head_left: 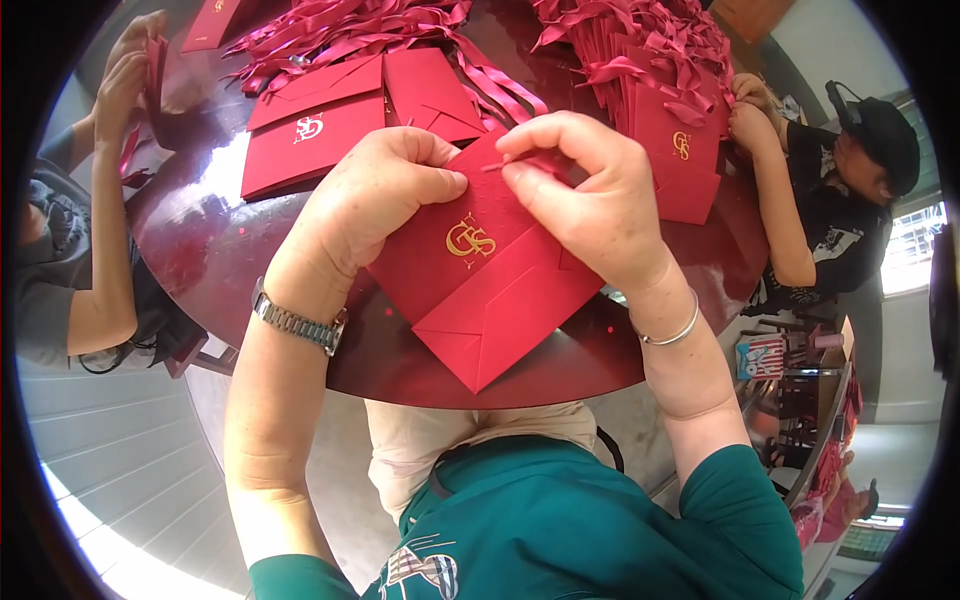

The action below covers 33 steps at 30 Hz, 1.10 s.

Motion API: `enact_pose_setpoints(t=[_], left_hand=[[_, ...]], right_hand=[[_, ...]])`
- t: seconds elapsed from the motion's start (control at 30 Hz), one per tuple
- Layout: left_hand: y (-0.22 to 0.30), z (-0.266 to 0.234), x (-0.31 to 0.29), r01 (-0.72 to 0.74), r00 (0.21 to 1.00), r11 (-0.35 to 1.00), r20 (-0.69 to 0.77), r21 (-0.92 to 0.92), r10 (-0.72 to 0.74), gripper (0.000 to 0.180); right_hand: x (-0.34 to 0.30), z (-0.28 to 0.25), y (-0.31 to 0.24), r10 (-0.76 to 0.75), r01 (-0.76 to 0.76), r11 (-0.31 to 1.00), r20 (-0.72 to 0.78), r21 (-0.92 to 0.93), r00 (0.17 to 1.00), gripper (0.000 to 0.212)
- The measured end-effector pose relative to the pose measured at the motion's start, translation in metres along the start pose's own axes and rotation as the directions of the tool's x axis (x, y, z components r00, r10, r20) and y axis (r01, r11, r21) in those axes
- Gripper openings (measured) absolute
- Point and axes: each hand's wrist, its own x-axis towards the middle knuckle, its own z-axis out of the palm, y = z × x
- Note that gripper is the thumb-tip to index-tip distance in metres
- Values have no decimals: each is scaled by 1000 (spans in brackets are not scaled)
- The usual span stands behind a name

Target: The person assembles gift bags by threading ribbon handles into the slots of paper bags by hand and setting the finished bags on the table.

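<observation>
A flat-folded red paper bag with a gold emblem is held tilted over the near part of the table. My left hand grips its upper left edge, thumb on the front face. At the bag's top edge, my right hand pinches a thin pinkish-red end, apparently ribbon, between thumb and forefinger. Just beyond my left hand lie more folded red bags, one with a silvery-white emblem. Past my right hand stands a stack of red bags with ribbons tied at their tops.
A round, glossy dark-red table spreads before me. Loose pink-red ribbons are heaped at its far side. At the left, a person's hands hold a red piece. Another person in a black cap reaches to the bag stack at the right.
</observation>
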Motion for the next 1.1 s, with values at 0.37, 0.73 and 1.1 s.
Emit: enact_pose_setpoints(t=[0.37,0.73,1.1], left_hand=[[-15,8,-7,-117,993,981,-33,-157,113,12],[-12,13,-10,-213,941,962,-230,169,249,19],[-9,1,-10,-195,981,939,-50,-284,189,25]], right_hand=[[1,10,5,-205,198,970,-35,-142,978,11],[4,18,-1,-390,352,857,-26,-377,921,14],[3,22,-5,-6,3,1000,-85,-27,996,10]])
